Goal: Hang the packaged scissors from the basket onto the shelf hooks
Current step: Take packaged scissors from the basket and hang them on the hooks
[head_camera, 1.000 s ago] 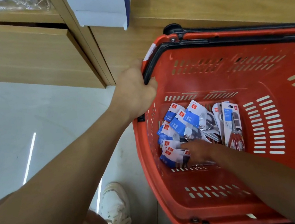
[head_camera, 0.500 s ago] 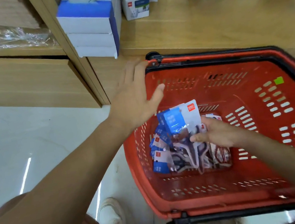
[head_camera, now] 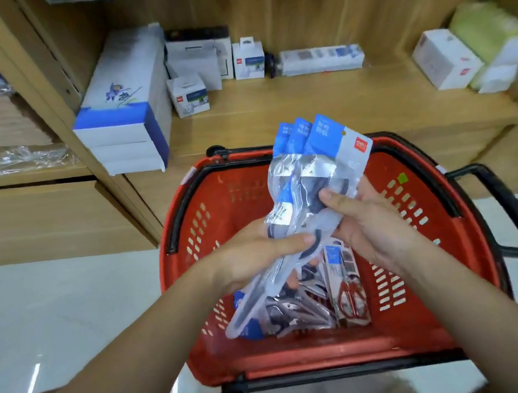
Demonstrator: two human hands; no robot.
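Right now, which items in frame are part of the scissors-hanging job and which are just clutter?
Job:
- bundle of packaged scissors, held by left hand and right hand
- red basket
- remaining packs in the basket

Clutter:
- stacked blue-and-white boxes
- small white boxes
- green-and-white box

Red basket (head_camera: pixel 421 334) is sitting on the pale tiled floor (head_camera: pixel 47 310); boxes (head_camera: pixel 126 115) are resting along the wooden shelf (head_camera: pixel 303 103).

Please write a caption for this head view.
Both hands, left hand and right hand, hold packaged scissors above red basket.
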